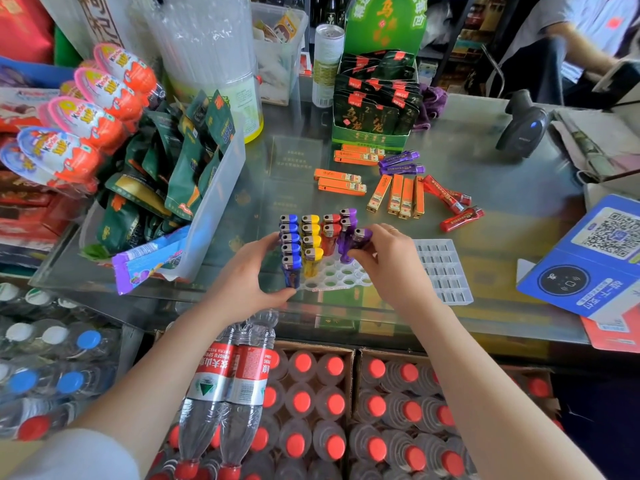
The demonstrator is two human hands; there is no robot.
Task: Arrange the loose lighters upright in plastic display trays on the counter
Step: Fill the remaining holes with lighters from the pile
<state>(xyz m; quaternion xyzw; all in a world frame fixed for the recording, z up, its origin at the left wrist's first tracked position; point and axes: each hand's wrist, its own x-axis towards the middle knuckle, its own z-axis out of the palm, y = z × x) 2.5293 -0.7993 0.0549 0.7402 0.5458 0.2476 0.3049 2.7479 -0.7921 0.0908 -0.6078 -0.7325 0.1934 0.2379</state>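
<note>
1. Glass counter (485, 188): loose orange lighters (398, 195) lie flat at the back.
2. White tray (341, 277) near front edge, 4 partial upright rows.
3. Left hand (249, 271) curls round tray's left side.
4. Right hand (388, 254) pinches purple lighter (360, 239) above tray.

A purple lighter (360, 239) stands upright, pinched in the right fingers (372, 249), above the white holed tray (341, 277); blue lighters (290, 247) stand beside the left fingers (268, 242).

Single head view, looking forward and steeply down, close over glass counter (485, 188).
</note>
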